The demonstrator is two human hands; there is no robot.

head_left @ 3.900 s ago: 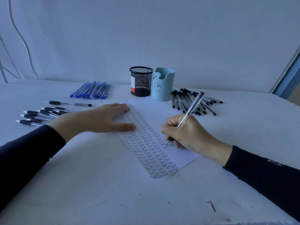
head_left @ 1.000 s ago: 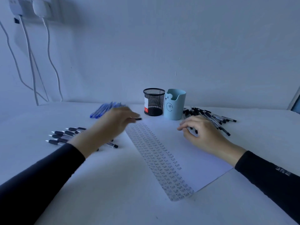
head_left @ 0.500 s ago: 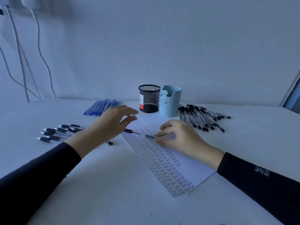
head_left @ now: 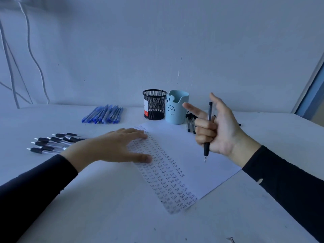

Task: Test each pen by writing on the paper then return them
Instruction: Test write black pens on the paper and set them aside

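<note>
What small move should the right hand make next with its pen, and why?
Probably lower the pen until its tip meets the blank part of the paper beside the written columns. The right hand grips the pen tip-down above the sheet, while the left hand rests flat on the paper.

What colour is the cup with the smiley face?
Light blue cup, seen in the head view.

The mesh cup (head_left: 154,104) is black, the bear cup (head_left: 177,109) pale blue; white paper (head_left: 182,148) carries rows of black writing.
</note>
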